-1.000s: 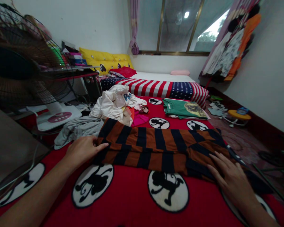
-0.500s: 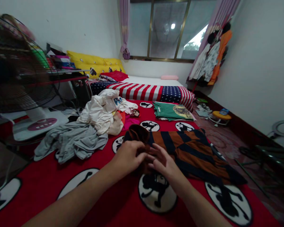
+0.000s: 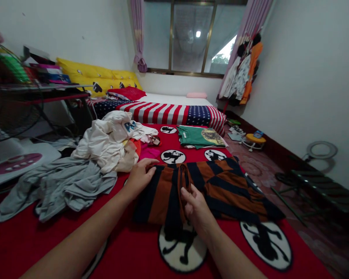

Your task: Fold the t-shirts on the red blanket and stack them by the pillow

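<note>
A brown-and-navy striped garment, which looks like a shirt, lies spread sideways on a red blanket with black monkey figures in white circles. At the garment's far left corner rests my left hand, its thumb and fingers apart beside the cloth edge. My right hand pinches a raised fold in the garment's middle between thumb and fingers. The curled lower fingers of that hand are partly hidden.
Crumpled white clothes and a grey garment are heaped at the left. Behind the striped cloth lies a folded green shirt. A fan base stands left, a dark slatted rack right.
The bunched left part of the striped garment now lies spread out to the left. My hands have moved apart, the left one to the cloth's far corner. The view has turned right.
</note>
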`<state>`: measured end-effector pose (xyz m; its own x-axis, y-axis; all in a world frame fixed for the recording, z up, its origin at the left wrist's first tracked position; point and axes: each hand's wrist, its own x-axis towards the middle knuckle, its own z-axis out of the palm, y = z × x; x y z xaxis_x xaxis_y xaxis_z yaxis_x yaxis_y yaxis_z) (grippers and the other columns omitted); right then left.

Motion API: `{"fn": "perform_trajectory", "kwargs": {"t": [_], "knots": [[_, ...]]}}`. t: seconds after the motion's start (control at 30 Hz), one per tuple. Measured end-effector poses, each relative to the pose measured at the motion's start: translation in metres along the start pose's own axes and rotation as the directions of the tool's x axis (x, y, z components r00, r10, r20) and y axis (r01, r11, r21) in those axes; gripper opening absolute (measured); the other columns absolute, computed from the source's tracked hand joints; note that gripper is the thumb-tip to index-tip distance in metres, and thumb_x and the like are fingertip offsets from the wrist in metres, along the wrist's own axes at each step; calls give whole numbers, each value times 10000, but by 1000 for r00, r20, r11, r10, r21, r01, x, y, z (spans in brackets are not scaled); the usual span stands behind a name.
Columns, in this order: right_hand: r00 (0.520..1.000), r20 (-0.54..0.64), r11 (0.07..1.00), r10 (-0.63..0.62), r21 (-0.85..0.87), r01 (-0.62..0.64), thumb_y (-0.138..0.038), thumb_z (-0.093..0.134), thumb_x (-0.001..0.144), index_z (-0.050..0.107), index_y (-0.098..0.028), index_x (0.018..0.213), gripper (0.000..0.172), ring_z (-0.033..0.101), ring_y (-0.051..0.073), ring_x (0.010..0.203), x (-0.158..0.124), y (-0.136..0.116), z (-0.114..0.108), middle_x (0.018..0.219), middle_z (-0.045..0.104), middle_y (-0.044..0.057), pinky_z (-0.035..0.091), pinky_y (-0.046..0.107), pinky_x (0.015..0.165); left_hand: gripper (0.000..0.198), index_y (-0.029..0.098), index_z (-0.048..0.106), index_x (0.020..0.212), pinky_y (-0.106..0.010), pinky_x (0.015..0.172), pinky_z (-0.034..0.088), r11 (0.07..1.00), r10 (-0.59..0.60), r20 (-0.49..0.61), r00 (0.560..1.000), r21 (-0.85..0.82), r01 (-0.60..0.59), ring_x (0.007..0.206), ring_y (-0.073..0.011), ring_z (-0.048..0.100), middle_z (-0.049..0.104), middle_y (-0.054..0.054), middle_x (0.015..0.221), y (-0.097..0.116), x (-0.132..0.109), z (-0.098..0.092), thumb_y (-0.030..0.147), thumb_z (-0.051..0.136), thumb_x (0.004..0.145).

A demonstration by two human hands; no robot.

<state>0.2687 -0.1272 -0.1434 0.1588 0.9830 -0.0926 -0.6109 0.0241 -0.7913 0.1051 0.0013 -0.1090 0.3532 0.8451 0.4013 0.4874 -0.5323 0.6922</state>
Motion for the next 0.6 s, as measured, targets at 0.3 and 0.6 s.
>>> {"fn": "perform_trajectory", "kwargs": {"t": [0.3,0.6], "knots": [[996,-51,953,-74,-297,56,-58,601,577,539,-229,1178,628,658,205,984,-4,-9,7,1066,711,-10,506,312,862,462,150,653,1104,-338,872,502,960,-216,-144,966,-211,183,993,-236,634,683,-87,1072,-46,-7,13,490,498,831],[931,-220,845,-290,-516,142,-113,571,511,641,-210,1095,597,681,213,806,1,-140,-56,901,742,4,530,289,679,449,156,646,1076,-371,941,482,956,-205,-125,971,-240,170,1032,-247,633,691,-102,1097,-55,-7,19,479,538,784]]}}
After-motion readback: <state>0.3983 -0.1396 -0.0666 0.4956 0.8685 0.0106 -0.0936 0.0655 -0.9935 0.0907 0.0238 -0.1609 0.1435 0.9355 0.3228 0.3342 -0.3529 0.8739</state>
